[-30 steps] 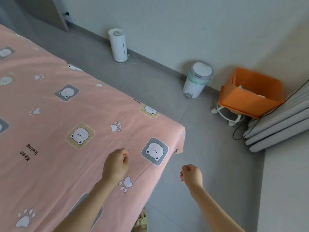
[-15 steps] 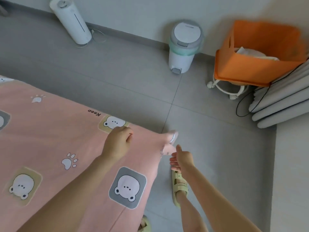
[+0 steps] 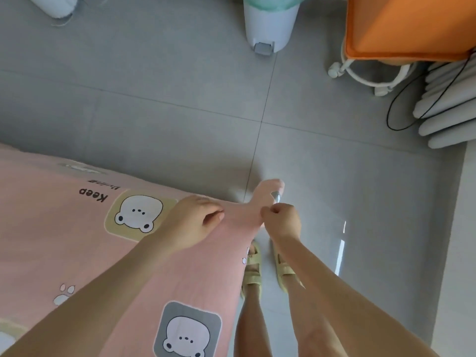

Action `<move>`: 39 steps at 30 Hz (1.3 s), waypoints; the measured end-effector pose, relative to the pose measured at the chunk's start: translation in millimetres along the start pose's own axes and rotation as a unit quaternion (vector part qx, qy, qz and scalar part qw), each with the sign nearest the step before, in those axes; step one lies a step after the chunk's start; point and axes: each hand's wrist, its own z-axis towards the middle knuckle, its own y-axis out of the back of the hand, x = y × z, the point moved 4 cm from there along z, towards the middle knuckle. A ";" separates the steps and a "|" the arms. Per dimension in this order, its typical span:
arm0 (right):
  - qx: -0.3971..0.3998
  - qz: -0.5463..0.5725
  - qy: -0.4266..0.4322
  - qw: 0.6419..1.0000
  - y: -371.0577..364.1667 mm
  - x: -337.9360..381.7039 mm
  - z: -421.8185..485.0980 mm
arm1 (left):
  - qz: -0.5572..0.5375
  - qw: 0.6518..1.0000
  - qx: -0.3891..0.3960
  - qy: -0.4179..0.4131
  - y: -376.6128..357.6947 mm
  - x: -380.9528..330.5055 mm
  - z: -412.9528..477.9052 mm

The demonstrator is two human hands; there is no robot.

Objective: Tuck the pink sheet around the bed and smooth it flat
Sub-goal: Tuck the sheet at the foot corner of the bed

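The right hand [image 3: 282, 220] has its fingers curled tight and pinches the drawn-up corner of the pink cotton sheet [image 3: 77, 240]. The corner's tip pokes out beyond the knuckles and carries a small grey patch. Just left of that pinch, the left hand [image 3: 195, 221] lies on the cloth with bent fingers, their tips touching the fabric; I cannot tell whether it holds a fold. From the grip the sheet spreads left and toward the person over the bed, mostly flat but creased where it gathers into the corner. It is printed with white bear faces in yellow and grey squares, white paw prints and the dark word "Keep". Below the grip, pale yellow sandals [image 3: 253, 269] stand on the grey tiled floor [image 3: 154, 86]. Well beyond the grip are a white pedal bin [image 3: 269, 29] and an orange box [image 3: 409, 27].
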 end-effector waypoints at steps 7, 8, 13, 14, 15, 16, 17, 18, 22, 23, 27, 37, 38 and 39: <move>-0.045 -0.083 0.049 0.994 6.4 12.0 28.0 | 0.002 0.997 0.076 -0.002 -20.9 18.8 21.5; -0.038 -0.091 0.038 0.994 0.3 10.3 33.7 | 0.004 0.995 0.100 -0.001 -26.0 22.1 24.0; 0.075 0.000 -0.014 0.997 -27.4 -9.5 39.8 | 0.036 0.990 0.137 0.000 -34.4 25.4 30.4; 0.087 0.023 -0.022 0.996 -29.6 -15.1 33.0 | 0.038 0.989 0.145 0.001 -35.9 24.4 32.2; 0.088 0.040 -0.030 0.995 -31.0 -19.9 24.8 | 0.035 0.987 0.159 0.003 -37.3 23.5 34.5; 0.080 0.050 -0.036 0.995 -31.7 -23.2 15.8 | 0.029 0.984 0.176 0.006 -38.2 22.1 36.4; 0.063 0.066 -0.035 0.995 -32.2 -26.3 6.6 | 0.020 0.981 0.193 0.011 -39.3 21.0 38.3; 0.042 0.095 -0.030 0.994 -32.4 -28.2 -3.1 | 0.012 0.977 0.211 0.019 -40.5 19.8 39.7; 0.027 0.219 -0.027 0.975 -39.6 -29.9 -35.2 | 0.006 0.966 0.251 0.055 -45.6 18.3 45.4; 0.047 0.242 -0.034 0.969 -43.9 -28.9 -40.9 | 0.009 0.965 0.257 0.060 -47.2 17.4 46.4; 0.108 0.275 -0.035 0.955 -55.6 -24.2 -57.8 | -0.001 0.946 0.303 0.119 -51.5 16.1 46.2; 0.367 0.399 -0.052 0.839 -73.5 -2.0 -82.7 | -0.083 0.945 0.301 0.101 15.8 -1.5 -10.4; 0.388 0.400 -0.069 0.827 -77.0 1.6 -86.7 | -0.089 0.948 0.291 0.095 24.4 -4.9 -15.5; 0.408 0.401 -0.093 0.815 -79.5 5.3 -90.3 | -0.100 0.950 0.280 0.092 33.1 -8.5 -20.7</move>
